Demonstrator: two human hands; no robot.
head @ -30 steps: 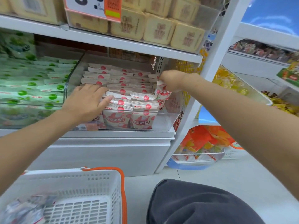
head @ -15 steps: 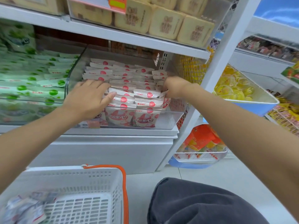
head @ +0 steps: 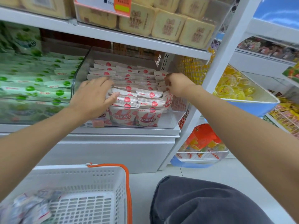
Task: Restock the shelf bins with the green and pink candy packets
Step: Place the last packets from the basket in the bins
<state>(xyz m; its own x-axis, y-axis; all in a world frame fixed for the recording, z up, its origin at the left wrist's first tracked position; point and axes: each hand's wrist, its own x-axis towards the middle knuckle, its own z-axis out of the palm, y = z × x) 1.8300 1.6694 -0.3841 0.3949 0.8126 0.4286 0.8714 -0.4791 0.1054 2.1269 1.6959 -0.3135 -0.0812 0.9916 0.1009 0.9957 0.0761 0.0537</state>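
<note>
The upright pink candy packets [head: 146, 118] at the near front of the clear bin [head: 171, 122] carry large red Chinese characters ending in 果心; the first two characters are unclear. The small red brand marks on their top edges are too small to read. The white price tag [head: 97, 2] at the far top shows "500" in small print. A green candy packet [head: 24, 42] at the far left shows 心. The brown stamps on the beige cake packs [head: 168, 26] are illegible.

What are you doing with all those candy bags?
A person is tidying the pink packets in the clear bin. The left hand lies flat on the left rows, and the right hand pinches packets at the right side. The green packets fill the bin beside it. A few packets wait in the white basket below.
</note>
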